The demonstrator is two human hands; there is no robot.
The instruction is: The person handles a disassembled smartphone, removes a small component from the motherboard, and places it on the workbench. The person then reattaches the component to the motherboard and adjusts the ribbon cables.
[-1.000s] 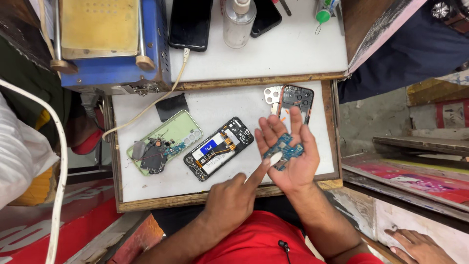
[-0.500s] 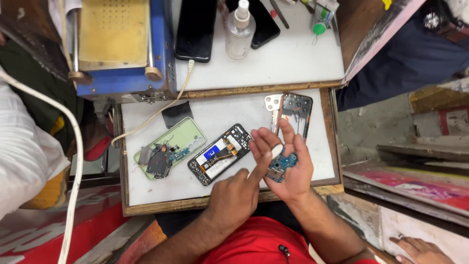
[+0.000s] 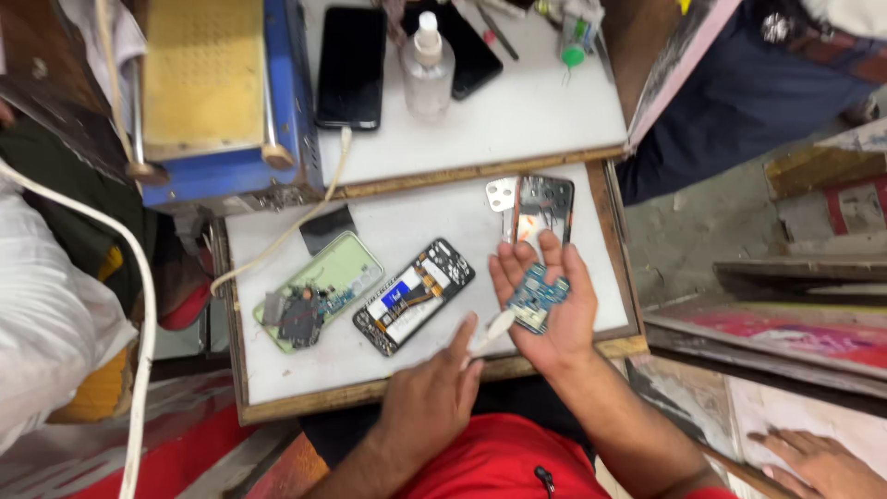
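Circuit board (image 3: 538,298) on flat right palm (image 3: 545,305); left hand (image 3: 430,397) pinches blurred white tool (image 3: 492,330).

- The worktop (image 3: 443,222) is smooth white board, a bit dull, with a rough brown wood edge.
- The small circuit board (image 3: 536,298) looks like hard blue plastic with tiny shiny metal bits.
- The opened phone (image 3: 414,296) has a black plastic frame with metal parts showing inside.
- The pale green back cover (image 3: 342,270) is smooth plastic.
- The black phone (image 3: 352,66) is glossy glass.
- The bottle (image 3: 427,65) is clear plastic.
- The blue machine (image 3: 217,102) is painted metal, worn and scuffed.
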